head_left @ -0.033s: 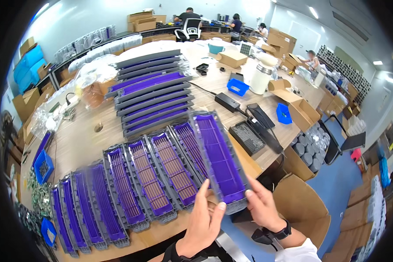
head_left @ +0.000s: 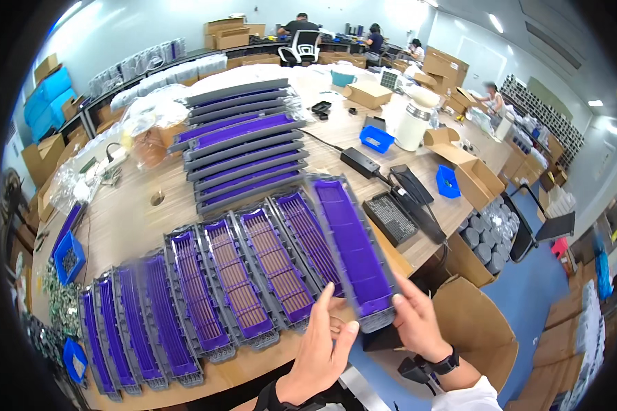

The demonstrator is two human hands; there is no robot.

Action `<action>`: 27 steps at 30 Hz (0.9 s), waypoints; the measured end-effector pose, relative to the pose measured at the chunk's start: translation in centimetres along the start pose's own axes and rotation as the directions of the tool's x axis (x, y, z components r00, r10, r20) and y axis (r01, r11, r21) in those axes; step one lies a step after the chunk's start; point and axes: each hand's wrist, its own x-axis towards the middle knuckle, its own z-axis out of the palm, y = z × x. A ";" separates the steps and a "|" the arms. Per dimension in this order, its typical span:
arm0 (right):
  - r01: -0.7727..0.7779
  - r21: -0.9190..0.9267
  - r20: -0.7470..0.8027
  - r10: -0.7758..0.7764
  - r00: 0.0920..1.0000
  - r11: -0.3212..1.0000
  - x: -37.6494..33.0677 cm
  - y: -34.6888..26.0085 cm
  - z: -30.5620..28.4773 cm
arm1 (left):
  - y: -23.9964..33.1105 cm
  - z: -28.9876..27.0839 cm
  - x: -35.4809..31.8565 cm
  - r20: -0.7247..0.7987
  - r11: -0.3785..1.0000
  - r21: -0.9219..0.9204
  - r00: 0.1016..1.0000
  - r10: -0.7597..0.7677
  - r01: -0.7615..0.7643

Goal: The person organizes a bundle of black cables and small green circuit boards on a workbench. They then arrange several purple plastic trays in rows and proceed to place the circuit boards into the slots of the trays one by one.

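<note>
Looks mid-batch: eight purple-and-grey panels lie side by side in a curved row along the near edge of the worktop, a ninth is in hand, and a bank of similar panels sits behind the row, set crosswise, a couple a bit askew. Can't tell whether that bank is finished or waiting; same for the row. Held panel is at the right end of the row, just beside the eighth, tilted with its near end toward the person; can't tell if its far end rests on anything. Right grip is closed on its near right edge, thumb on the rim. Left grip is loosely curved at the near left corner, thumb and forefinger spread; can't tell if it bears on the panel. Held panel is long and narrow, grey rim around a purple inner face, cross ridges, no slots visible. Differs from the right-hand panels in the row, which show lengthwise bars with gaps, worktop colour coming through a few. Left-hand ones are too foreshortened and blurred to compare. No damage visible at this resolution.
</note>
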 end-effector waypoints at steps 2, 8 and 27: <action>0.049 0.062 -0.066 -0.045 0.997 0.997 1.9 0.8 -1.5 | -0.2 -0.9 -0.4 0.025 0.997 -0.013 0.997 0.076 -0.076; 0.012 -0.355 -0.070 -0.039 0.997 0.935 8.3 3.0 -7.6 | 5.0 -6.8 -3.4 -0.017 0.967 -0.056 0.969 0.247 -0.247; 0.212 -0.733 -0.042 -0.354 0.934 0.646 12.2 8.8 -9.7 | 9.5 -11.5 -10.0 -0.194 0.306 -0.460 0.431 0.882 -0.834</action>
